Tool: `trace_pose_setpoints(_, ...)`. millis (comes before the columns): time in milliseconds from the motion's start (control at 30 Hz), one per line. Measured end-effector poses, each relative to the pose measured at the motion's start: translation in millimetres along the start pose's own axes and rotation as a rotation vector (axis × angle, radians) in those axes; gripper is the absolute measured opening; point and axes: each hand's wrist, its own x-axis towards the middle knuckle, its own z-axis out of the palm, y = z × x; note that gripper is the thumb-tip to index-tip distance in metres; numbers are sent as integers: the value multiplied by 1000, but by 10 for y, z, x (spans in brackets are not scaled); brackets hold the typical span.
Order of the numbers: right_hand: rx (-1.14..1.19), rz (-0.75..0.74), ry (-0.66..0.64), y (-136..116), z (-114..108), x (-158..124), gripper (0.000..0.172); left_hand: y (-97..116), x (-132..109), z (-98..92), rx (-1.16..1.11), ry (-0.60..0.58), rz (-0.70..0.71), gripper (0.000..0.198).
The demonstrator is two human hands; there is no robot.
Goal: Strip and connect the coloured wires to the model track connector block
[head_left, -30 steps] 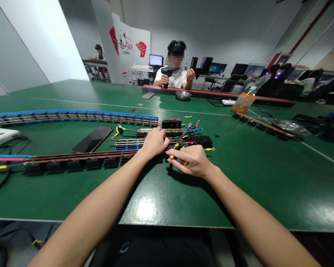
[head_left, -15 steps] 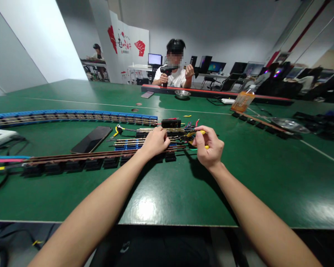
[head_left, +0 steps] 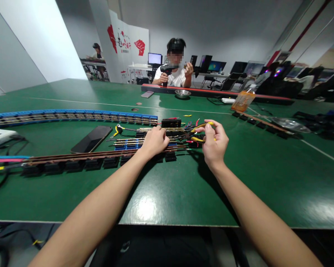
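Note:
My right hand (head_left: 215, 142) is closed on the yellow handles of a pair of pliers (head_left: 198, 134), which stand spread apart. The dark jaws point left, beside the right ends of the rail strips and thin coloured wires. My left hand (head_left: 155, 140) rests over a short blue-backed rail strip (head_left: 128, 144), fingers curled at its right part; what they hold, if anything, is hidden. In front lies a long brown rail strip on black blocks (head_left: 83, 157). Behind my left hand is a black block (head_left: 171, 122).
A black phone (head_left: 92, 139) and a curved blue rail strip (head_left: 72, 116) lie left. Farther back are a metal bowl (head_left: 182, 94) and an orange drink bottle (head_left: 243, 99). Across the table (head_left: 161, 185) a person (head_left: 174, 72) holds a dark tool.
My right hand has moved slightly right with the pliers, whose handles now show more and look wider apart. My left hand has hardly moved.

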Motion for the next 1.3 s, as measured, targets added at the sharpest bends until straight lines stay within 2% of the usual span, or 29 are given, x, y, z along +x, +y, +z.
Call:
trace_pose_setpoints(100,49,20,36,1,2,22,27,1,1,-14,10,-10,-47,23)
trace_pose_setpoints(300,43,-86,-8,-24,-7,-9,25,-16,16,-19,-3,-18,-85,21)
trace_pose_setpoints(567,174,-52,65,-123,-87,126,24,-39,6,-6,-79,18,-91,11)
trace_pose_setpoints(800,179,-20,-14,-123,-79,114,20,-72,23,17,-145,32,-150,10)
trace_pose_setpoints(933,100,-96,-91,-83,-67,42,22,-69,31,10,-135,11,-140,13)
trace_pose_setpoints(1100,-58,-210,-271,-132,-94,-65,22,-56,26,-3,-106,1,-129,17)
trace_pose_setpoints(1167,-194,-336,-336,-175,-99,-115,24,-46,21,-3,-87,9,-122,18)
trace_pose_setpoints(1233,-318,-523,-397,-224,-80,-172,26,-36,16,-5,-75,10,-117,19)
trace_pose_setpoints(1300,-353,-695,-465,-264,-32,-236,27,-30,12,-8,-67,8,-111,20)
